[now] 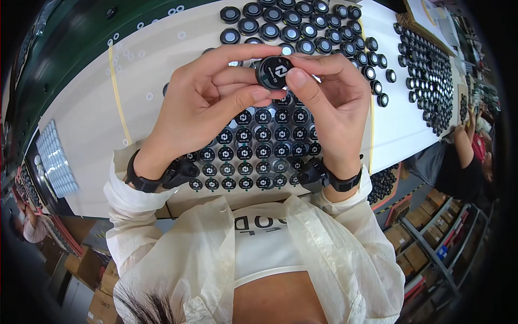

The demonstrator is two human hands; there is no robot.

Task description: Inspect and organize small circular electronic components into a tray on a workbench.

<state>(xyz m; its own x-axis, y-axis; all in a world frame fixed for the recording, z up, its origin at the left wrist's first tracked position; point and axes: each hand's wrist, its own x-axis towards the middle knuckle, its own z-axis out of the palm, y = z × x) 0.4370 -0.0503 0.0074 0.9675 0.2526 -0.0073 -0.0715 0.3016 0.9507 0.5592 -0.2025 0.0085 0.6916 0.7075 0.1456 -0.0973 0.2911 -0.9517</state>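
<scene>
Both hands hold a small round black disc-shaped part [273,73] with a white emblem on its face, raised above the table. My left hand [197,100] grips it from the left, with the index finger along its far edge and the thumb low at its near side. The thumb and fingers of my right hand [337,97] pinch its right edge. Below the hands, matching emblem-faced discs [263,134] lie in close rows; my hands and wrists cover some of them. Beyond my hands, black round parts with silver centres [290,34] stand in a loose group.
More black round parts [429,81] fill the white surface at right. Thin pale rings [150,96] lie scattered at left, near a yellow tape line [118,92]. A tray of pale blue pieces [56,156] sits at the left edge. Another person [456,167] is at far right.
</scene>
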